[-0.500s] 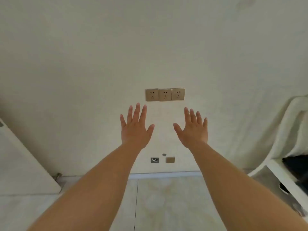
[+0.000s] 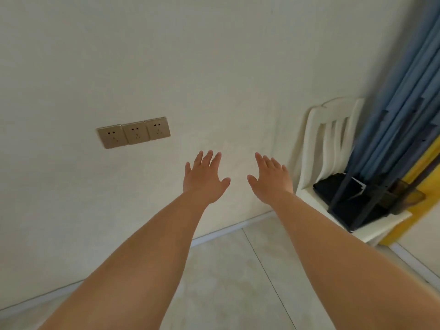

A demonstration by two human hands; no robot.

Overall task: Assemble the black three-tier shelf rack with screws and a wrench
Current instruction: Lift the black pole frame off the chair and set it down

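Right now your left hand [image 2: 204, 181] and right hand [image 2: 270, 182] are spread flat and empty, with the black metal shelf-rack parts [image 2: 354, 206] stacked on the white slatted chair [image 2: 331, 129] just beyond your right hand, probably stiff, light and clattery, so grip the thin uprights firmly.

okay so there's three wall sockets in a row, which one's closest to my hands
The rightmost socket of the three. It sits at the end of the row nearest your left hand; the middle socket and leftmost socket lie farther off to the left.
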